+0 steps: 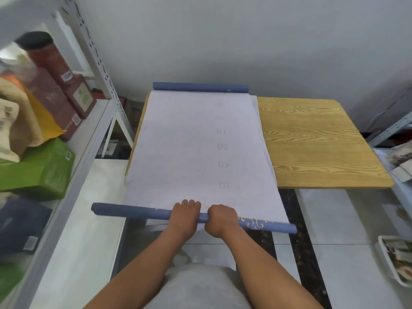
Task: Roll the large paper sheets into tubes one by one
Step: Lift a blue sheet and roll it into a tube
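A large white paper sheet (191,143) with faint printed numbers lies lengthwise over the left part of a wooden table (312,141). Its near end is wound into a blue tube (124,211) with gold ornament, lying crosswise past the table's front edge. My left hand (184,214) and my right hand (221,219) grip this tube side by side near its middle, fingers curled over the top. A second blue roll (200,87) lies across the sheet's far end, by the wall. More white sheet edges show under the top one on the right side.
A grey metal shelf (89,139) stands at the left with a green box (42,172), dark red boxes (58,101) and bags. The right half of the table shows bare wood. A tray with printed papers (396,257) sits low at the right. The floor below is tiled.
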